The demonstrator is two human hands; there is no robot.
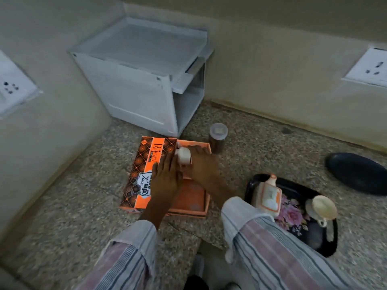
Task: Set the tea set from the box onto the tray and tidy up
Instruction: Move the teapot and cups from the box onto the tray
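An orange box (190, 197) lies open on the speckled counter, its patterned lid (144, 168) slid to the left. My left hand (165, 178) rests flat on the lid. My right hand (201, 164) reaches into the box and grips a white cup (183, 155) at its far end. To the right lies a black floral tray (293, 218). A white and orange teapot (269, 197) and a cream cup (321, 208) stand on the tray.
A white plastic storage bin (142, 80) stands in the corner behind the box. A lidded jar (217, 139) with dark contents is just right of the box. A dark round plate (358, 172) lies at far right. Wall sockets (370, 68) flank both sides.
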